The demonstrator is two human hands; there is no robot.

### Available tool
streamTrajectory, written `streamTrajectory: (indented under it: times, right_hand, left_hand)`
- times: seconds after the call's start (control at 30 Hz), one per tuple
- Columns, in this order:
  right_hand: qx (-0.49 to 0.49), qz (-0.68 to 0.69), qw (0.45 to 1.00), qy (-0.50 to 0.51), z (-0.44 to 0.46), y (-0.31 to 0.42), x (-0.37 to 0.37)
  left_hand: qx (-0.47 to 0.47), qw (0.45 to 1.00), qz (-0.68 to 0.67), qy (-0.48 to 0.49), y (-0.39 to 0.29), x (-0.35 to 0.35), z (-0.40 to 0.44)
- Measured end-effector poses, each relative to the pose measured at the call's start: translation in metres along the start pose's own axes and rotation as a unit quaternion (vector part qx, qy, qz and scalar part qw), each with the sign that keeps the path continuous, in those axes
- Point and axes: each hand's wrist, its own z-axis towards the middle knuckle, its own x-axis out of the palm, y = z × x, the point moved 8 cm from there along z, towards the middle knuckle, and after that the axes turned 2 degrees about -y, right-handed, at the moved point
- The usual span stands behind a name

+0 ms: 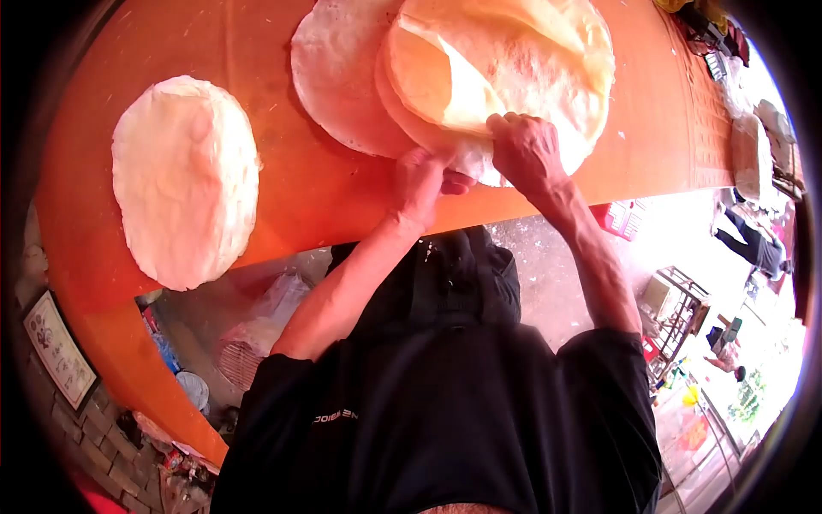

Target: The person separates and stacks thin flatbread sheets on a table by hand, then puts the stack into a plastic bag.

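Large, thin round flatbread sheets [548,77] lie overlapping near the far side of the orange table. One paler sheet [330,86] reaches out to the left beneath the others. My right hand [527,150] is closed on the near edge of the upper flatbread sheet, where part of it is folded over. At the same near edge, by the table's front, my left hand [424,184] has its fingers curled against the sheet's underside. What lies between the left fingers is partly hidden.
To the left, a thick pale oval stack of dough sheets [184,184] sits on the orange table [300,201]. Below the table are a clear plastic bag [282,295] and a red basket [625,218]. A metal rack [676,308] stands at right, with people farther off.
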Motion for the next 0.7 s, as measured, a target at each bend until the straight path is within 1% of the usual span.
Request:
streamTrajectory:
  times: [0.03, 0.07, 0.1, 0.13, 0.17, 0.23, 0.27, 0.3, 0.37, 0.4, 0.43, 0.53, 0.57, 0.63, 0.7]
  right_hand:
    - [-0.006, -0.004, 1.0, -0.022, -0.002, 0.004, -0.005]
    - [0.002, 0.028, 0.999, -0.025, 0.001, 0.007, -0.02]
    - [0.013, 0.057, 0.998, -0.029, 0.002, 0.011, -0.033]
    - [0.013, 0.031, 0.999, -0.013, -0.001, 0.016, -0.028]
    - [-0.007, 0.035, 0.999, -0.019, -0.008, 0.023, -0.021]
    - [0.002, 0.079, 0.997, 0.0, -0.023, 0.029, 0.003]
    - [0.001, 0.123, 0.991, -0.046, -0.026, 0.03, -0.005]
    - [-0.001, 0.125, 0.991, -0.046, -0.024, 0.029, -0.006]
    - [-0.029, 0.158, 0.982, -0.097, -0.027, 0.031, -0.023]
    - [-0.031, 0.12, 0.988, -0.089, -0.03, 0.034, -0.018]
    - [-0.025, 0.126, 0.986, -0.103, -0.032, 0.035, -0.014]
    - [-0.024, 0.112, 0.989, -0.097, -0.028, 0.045, -0.011]
    - [-0.031, 0.11, 0.99, -0.085, -0.022, 0.052, -0.015]
    - [-0.04, 0.11, 0.99, -0.073, -0.026, 0.062, -0.018]
    - [-0.017, 0.182, 0.981, -0.066, -0.033, 0.069, -0.022]
  left_hand:
    - [0.031, 1.0, -0.001, 0.007, -0.005, 0.0, -0.002]
    - [0.059, 0.998, -0.002, 0.017, -0.008, 0.002, -0.005]
    - [0.054, 0.998, 0.0, 0.019, -0.005, 0.002, -0.007]
    - [0.045, 0.999, -0.004, 0.018, -0.004, 0.003, -0.007]
    - [0.039, 0.999, -0.009, 0.017, -0.005, 0.004, -0.006]
    - [0.006, 0.999, -0.014, 0.03, -0.007, 0.011, -0.007]
    - [-0.005, 0.999, -0.026, 0.025, -0.003, 0.007, -0.006]
    - [-0.004, 0.999, -0.026, 0.022, -0.002, 0.002, -0.003]
    - [0.001, 0.997, -0.052, 0.049, 0.0, 0.001, -0.006]
    - [-0.007, 0.997, -0.037, 0.06, -0.005, 0.006, -0.008]
    - [0.0, 0.997, -0.036, 0.063, -0.008, 0.008, -0.005]
    - [0.007, 0.997, -0.064, 0.051, -0.007, -0.001, -0.006]
    - [-0.002, 0.992, -0.099, 0.079, -0.007, -0.003, -0.006]
    - [-0.001, 0.995, -0.083, 0.06, -0.008, -0.014, -0.005]
    - [-0.006, 0.994, -0.095, 0.057, -0.017, -0.014, -0.01]
